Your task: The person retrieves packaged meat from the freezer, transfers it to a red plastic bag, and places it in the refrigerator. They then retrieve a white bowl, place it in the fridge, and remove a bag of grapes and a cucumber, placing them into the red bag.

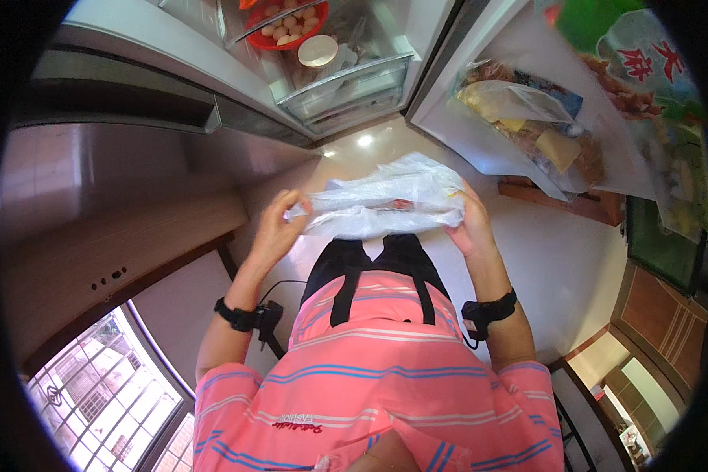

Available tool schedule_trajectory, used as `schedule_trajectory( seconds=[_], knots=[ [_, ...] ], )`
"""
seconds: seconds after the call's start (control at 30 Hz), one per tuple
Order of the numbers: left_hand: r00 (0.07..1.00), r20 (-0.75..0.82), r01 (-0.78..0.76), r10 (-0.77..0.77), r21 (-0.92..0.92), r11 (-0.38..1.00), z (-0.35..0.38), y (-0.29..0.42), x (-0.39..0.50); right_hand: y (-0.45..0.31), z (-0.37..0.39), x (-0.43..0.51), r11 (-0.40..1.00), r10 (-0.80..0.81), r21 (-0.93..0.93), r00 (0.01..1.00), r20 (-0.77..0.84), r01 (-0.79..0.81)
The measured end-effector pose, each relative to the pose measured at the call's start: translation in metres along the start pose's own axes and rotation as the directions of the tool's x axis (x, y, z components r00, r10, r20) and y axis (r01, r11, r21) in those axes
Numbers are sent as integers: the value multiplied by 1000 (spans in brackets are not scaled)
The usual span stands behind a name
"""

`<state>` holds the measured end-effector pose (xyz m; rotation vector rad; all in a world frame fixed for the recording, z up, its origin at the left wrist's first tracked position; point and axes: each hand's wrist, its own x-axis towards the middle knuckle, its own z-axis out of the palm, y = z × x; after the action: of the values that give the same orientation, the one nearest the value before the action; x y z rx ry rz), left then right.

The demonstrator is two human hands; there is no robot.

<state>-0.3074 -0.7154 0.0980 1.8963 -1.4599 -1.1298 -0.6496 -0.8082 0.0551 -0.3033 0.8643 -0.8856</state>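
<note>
A white plastic bag (389,197) is stretched sideways between my two hands, above the tiled floor and in front of my black trousers. My left hand (284,221) pinches its left end between thumb and fingers. At the right end, my right hand (471,221) grips the bag, with the fingers partly behind the plastic. A gap runs along the bag between two layers, and a small reddish patch shows in it; what that is cannot be told.
Ahead is an open refrigerator with eggs in a red basket (321,26), a round white lid (318,51) and a clear drawer (354,88). Its open door (442,112) at the right holds bagged food (531,118). A dark cabinet panel (124,165) stands left, above a barred window (106,383).
</note>
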Motion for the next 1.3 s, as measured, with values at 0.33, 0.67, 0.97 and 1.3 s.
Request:
schedule_trajectory(
  seconds=[0.33, 0.67, 0.97, 1.3],
  knots=[
    [935, -29, 267, -354, -601, 753, 20, -7, 0, -3, 2, -21, 924, 202, -354, 971, 129, -145],
    [907, -7, 315, -420, -651, 690, 22, 14, 27, -10, 7, -50, 619, 356, -784, 906, 227, -47],
    [814, 319, 540, -486, -724, 429, 84, 23, 18, 2, 45, -48, 650, 275, -756, 903, 330, 78],
    [878, 324, 349, -353, -937, 7, 70, 11, 31, -20, -34, -64, 956, -25, -293, 989, -144, -18]
  ],
)
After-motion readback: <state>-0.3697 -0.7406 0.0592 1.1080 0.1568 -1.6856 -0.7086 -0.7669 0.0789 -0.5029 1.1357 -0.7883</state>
